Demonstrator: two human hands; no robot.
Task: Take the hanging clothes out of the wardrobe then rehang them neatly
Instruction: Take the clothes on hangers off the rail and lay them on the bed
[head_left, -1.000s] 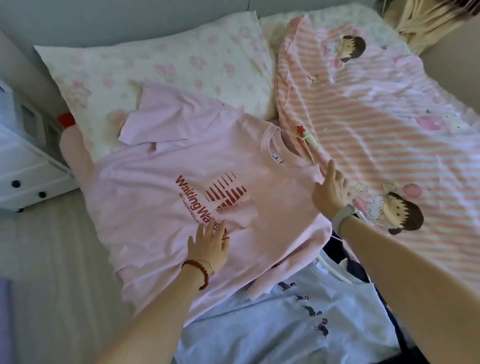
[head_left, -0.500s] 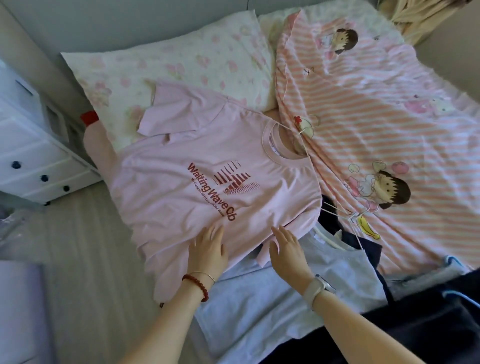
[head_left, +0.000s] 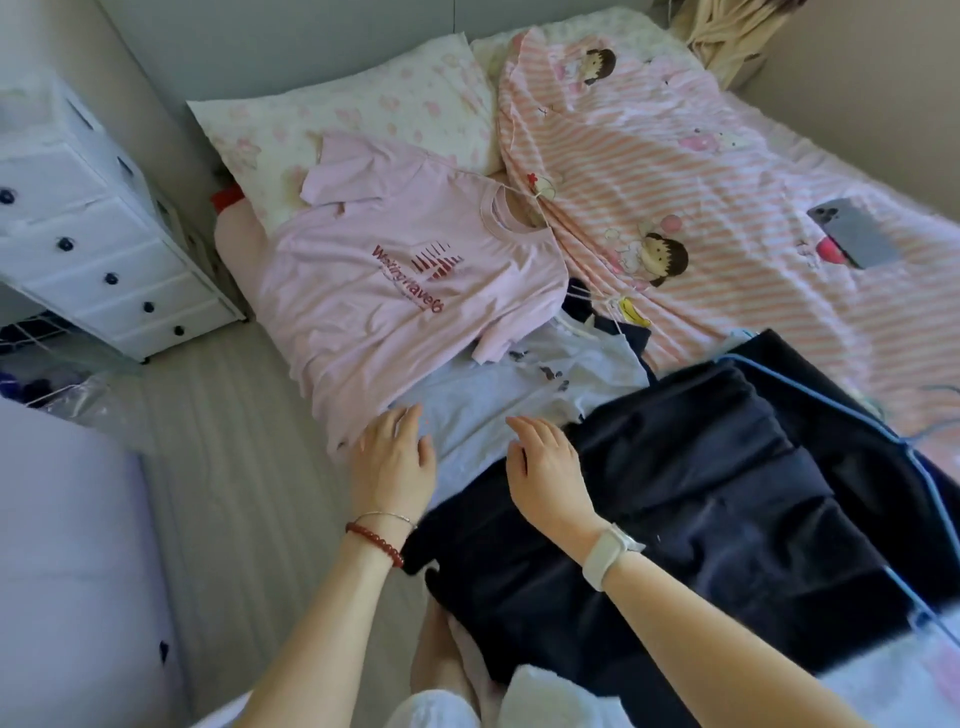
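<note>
Three garments lie overlapping along the near edge of a bed covered with a pink-and-white striped cartoon-print quilt (head_left: 727, 171). The pale pink cotton T-shirt with dark red lettering (head_left: 400, 270) lies flat, chest up, its collar toward a floral pink-and-white pillow (head_left: 363, 119) and its lower hem hanging over the bed's edge. Its hem overlaps a light blue-grey T-shirt with small dark prints (head_left: 498, 395), which lies just nearer the person. Over the near part of that shirt lies a dark navy garment (head_left: 701, 493) on a thin light blue wire hanger (head_left: 810, 384). The left hand (head_left: 395, 457), wearing a red bead bracelet, rests with relaxed, straight fingers where the pink hem meets the blue-grey shirt, grasping nothing. The right hand (head_left: 545, 462), with a white wristband, lies palm down with fingers loosely extended on the blue-grey shirt at the navy garment's edge, also grasping nothing. A blue-grey smartphone (head_left: 852, 234) lies on the quilt well apart to the right. A white chest of drawers with dark knobs (head_left: 104, 260) stands on the floor left of the bed.
</note>
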